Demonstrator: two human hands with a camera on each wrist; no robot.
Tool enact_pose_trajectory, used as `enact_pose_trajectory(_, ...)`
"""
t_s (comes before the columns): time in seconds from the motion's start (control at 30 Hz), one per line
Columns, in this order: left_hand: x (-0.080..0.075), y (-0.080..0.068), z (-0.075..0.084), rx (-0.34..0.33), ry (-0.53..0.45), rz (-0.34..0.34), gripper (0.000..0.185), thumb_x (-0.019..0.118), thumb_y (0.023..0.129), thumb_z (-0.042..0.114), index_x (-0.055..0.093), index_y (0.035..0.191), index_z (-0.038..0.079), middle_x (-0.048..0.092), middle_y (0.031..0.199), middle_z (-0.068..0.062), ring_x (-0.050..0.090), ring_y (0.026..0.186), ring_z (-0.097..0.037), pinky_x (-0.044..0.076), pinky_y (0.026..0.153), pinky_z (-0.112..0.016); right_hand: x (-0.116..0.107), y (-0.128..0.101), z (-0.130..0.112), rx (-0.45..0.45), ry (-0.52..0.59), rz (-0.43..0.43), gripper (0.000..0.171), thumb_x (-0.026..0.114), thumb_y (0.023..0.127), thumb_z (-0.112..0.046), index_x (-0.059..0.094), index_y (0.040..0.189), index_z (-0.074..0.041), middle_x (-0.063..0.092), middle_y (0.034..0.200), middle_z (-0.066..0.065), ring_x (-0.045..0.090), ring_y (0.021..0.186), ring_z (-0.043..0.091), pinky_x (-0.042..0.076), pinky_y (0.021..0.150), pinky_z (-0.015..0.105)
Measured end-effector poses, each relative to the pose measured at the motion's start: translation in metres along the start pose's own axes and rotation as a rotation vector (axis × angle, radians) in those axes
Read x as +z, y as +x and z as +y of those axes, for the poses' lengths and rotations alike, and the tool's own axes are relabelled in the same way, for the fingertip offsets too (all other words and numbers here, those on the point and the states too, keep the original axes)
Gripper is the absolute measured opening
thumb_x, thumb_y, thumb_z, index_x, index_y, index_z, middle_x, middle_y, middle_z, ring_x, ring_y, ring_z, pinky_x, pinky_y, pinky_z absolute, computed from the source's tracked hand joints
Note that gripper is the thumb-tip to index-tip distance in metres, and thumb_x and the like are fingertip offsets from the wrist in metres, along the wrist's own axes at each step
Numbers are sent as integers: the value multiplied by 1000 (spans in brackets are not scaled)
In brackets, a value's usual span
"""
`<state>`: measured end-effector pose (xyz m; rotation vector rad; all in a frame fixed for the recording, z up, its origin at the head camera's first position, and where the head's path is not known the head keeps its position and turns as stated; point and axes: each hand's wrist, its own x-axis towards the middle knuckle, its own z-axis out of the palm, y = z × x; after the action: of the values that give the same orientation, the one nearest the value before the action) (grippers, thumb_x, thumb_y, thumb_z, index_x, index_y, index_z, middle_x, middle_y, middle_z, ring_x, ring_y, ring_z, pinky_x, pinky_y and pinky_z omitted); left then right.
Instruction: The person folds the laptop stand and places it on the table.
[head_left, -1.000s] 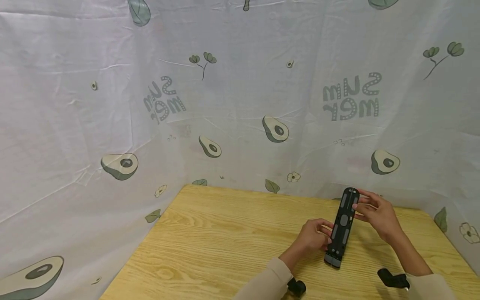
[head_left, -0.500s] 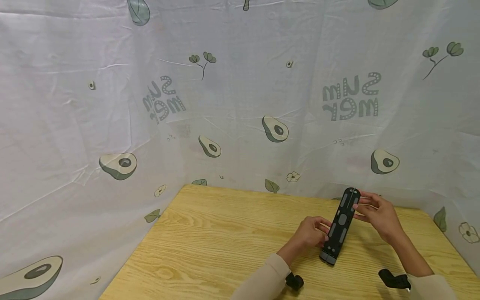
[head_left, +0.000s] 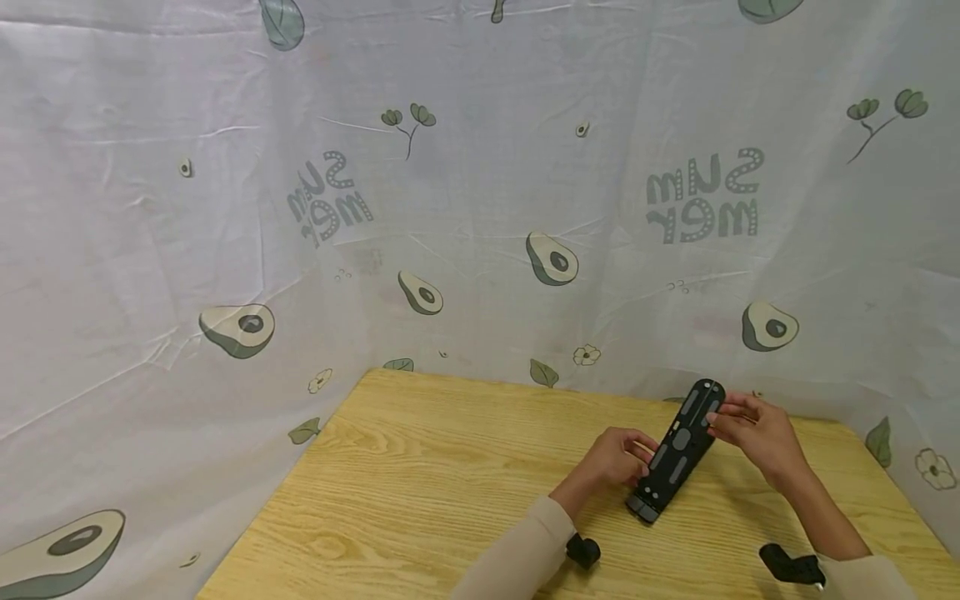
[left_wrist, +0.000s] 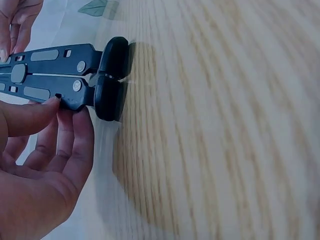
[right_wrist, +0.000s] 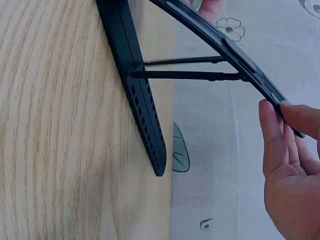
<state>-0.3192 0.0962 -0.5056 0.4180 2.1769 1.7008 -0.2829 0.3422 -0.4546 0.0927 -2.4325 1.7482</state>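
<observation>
A black folding laptop stand [head_left: 681, 439] with grey pads leans diagonally between both hands in the head view. Near its lower end, my left hand [head_left: 618, 457] pinches the side edge, thumb on the top face in the left wrist view. My right hand [head_left: 761, 433] pinches the upper end between thumb and fingers. From the right wrist view, the slotted base bar [right_wrist: 132, 75] lies along the wooden surface. Thin struts [right_wrist: 185, 76] hold the upper bars raised at an angle from it. Two rounded black end stops [left_wrist: 111, 80] show at the lower end in the left wrist view.
The stand is over the right part of a wooden table [head_left: 450, 467]. A pale curtain [head_left: 480, 183] with avocado and leaf prints hangs behind and to the left of it. Black wrist mounts [head_left: 791, 565] sit by the beige sleeves.
The stand's lower end has swung to the left and slightly away, so it slants more. My left hand has moved left with it; my right hand has stayed nearly in place.
</observation>
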Motion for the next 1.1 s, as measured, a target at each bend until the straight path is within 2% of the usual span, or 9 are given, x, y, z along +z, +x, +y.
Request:
enact_pose_trajectory(0.27, -5, 2, -1, 7, 17, -26, 35, 69, 90, -15, 81, 109, 12, 70, 89, 0, 63, 71, -14, 61, 66, -33, 1, -3, 3, 3, 3, 3, 65, 65, 107, -5, 28, 155, 19, 60, 113, -6, 72, 95, -6, 64, 85, 24)
enact_pose_trajectory(0.5, -13, 6, -4, 39, 17, -98, 36, 66, 91, -15, 79, 114, 9, 71, 91, 1, 64, 72, -13, 61, 68, -33, 4, -4, 3, 0, 38, 28, 56, 65, 106, -4, 35, 150, 15, 61, 109, -7, 74, 93, -1, 64, 83, 25)
enact_pose_trajectory(0.8, -19, 12, -5, 47, 30, -158, 35, 66, 91, -14, 78, 116, 8, 71, 92, 1, 63, 71, -13, 59, 66, -30, 5, -7, 2, 1, 166, 37, 46, 73, 102, -5, 46, 139, 5, 64, 101, -7, 75, 89, 6, 65, 80, 28)
enact_pose_trajectory(1.1, -23, 17, -4, 51, 47, -205, 35, 66, 91, -15, 77, 118, 6, 71, 91, 0, 62, 70, -15, 59, 66, -30, 7, -11, 1, 28, 199, 58, 44, 74, 102, -5, 46, 136, 3, 63, 100, -8, 74, 88, 6, 66, 81, 31)
